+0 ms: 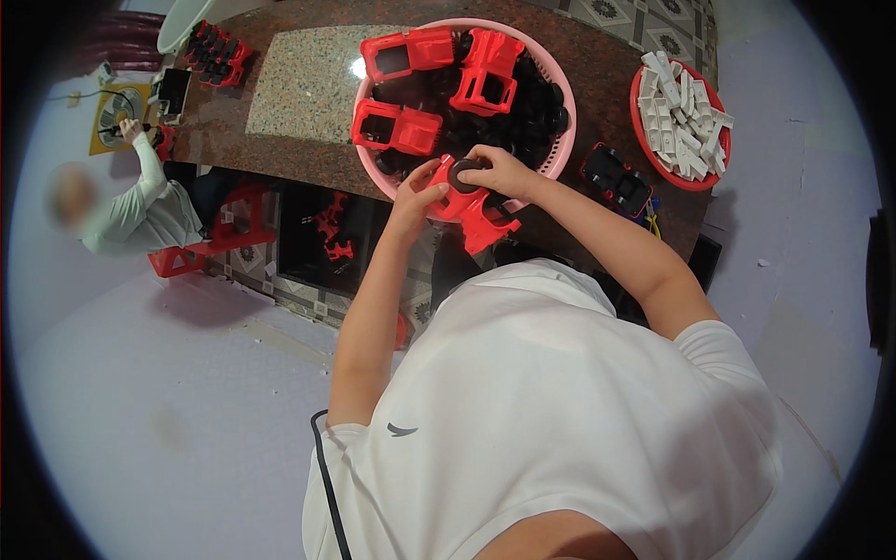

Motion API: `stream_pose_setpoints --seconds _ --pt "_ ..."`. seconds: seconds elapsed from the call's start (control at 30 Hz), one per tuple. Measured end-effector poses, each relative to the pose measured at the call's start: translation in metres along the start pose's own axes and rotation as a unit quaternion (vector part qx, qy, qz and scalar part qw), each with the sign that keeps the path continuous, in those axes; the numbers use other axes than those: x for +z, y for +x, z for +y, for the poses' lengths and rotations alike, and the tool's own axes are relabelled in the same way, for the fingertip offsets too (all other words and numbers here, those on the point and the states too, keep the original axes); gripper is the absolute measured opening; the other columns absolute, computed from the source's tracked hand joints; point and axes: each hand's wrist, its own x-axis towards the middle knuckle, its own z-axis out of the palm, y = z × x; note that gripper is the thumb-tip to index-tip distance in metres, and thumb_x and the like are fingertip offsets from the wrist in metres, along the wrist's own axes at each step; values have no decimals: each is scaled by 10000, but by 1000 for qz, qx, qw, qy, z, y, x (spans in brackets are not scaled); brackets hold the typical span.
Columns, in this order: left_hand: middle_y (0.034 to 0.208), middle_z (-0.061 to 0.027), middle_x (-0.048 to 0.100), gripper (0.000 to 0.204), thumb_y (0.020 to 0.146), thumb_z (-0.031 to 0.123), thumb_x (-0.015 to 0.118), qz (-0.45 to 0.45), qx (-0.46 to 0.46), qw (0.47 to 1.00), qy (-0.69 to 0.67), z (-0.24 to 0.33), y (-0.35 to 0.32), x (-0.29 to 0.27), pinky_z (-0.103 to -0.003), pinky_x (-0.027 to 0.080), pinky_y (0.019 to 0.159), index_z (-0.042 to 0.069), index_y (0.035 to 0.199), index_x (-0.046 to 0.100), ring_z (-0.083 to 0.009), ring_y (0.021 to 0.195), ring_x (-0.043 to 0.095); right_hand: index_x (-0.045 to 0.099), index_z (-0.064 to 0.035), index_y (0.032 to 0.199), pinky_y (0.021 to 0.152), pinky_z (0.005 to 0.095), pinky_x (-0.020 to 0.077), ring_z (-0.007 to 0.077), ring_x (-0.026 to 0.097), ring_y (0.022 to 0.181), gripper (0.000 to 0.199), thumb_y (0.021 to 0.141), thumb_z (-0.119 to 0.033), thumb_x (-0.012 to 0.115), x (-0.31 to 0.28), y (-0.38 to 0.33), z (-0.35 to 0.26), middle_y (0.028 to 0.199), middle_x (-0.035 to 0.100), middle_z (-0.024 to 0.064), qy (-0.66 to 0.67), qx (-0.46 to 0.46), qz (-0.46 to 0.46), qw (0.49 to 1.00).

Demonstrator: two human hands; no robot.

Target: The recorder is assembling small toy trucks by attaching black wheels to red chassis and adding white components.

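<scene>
Over the near rim of a pink basket (558,79), my two hands hold a red plastic toy vehicle body (483,220). My left hand (417,194) grips its left end, thumb on top. On the right, my right hand (499,175) has its fingers closed on a black toy wheel (461,175) at the upper side of the body. Behind them, several black wheels (546,121) fill the basket. Lying on these are three more red vehicle bodies, among them one at the left (397,128) and one at the top (488,72).
At the right stands a red basket (644,126) of white plastic parts (684,117). A black vehicle chassis (616,179) lies between the baskets on the brown stone table (308,154). Red toys (217,56) stand at the far left, where another person (149,210) sits. Below the table edge is a dark tray (297,252) with red parts.
</scene>
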Motion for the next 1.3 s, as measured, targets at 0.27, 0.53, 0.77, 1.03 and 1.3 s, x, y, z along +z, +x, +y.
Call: stream_pose_setpoints --seconds 0.27,0.53,0.77,1.03,1.3 --pt "1273 -138 514 894 631 167 797 -90 -26 987 127 28 -9 14 -332 393 1002 -2 1387 351 -226 1179 496 455 16 1272 926 307 442 204 560 1070 691 715 -263 754 -1 -11 -29 1188 553 156 -73 -64 -38 995" --pt "1205 -91 541 860 556 173 800 -88 68 953 282 41 -4 20 -297 367 1016 5 1317 438 -189 1129 514 481 84 1233 931 342 447 277 577 1090 873 594 -420 797 -10 -16 -41 1163 586 220 -141 -14 -82 986" --pt "1171 -75 551 796 580 219 786 -85 65 962 252 34 -11 16 -300 379 999 8 1282 475 -173 1114 513 505 78 1189 876 339 471 281 609 1001 829 596 -424 792 -1 -21 -26 1068 618 209 -138 -27 -47 989" --pt "1151 -71 544 733 637 221 754 -52 72 966 243 19 -20 18 -281 408 947 22 1280 465 -160 1078 518 476 62 1255 880 321 462 229 586 1040 729 699 -310 765 -11 -12 -18 1122 601 160 10 39 -164 986" --pt "1116 -77 548 671 700 180 696 -27 12 1000 -10 20 -30 -13 -310 473 884 70 1306 430 -182 1001 565 640 -59 974 727 388 523 310 614 854 263 712 -73 630 -45 15 20 995 583 177 -538 -158 163 812"
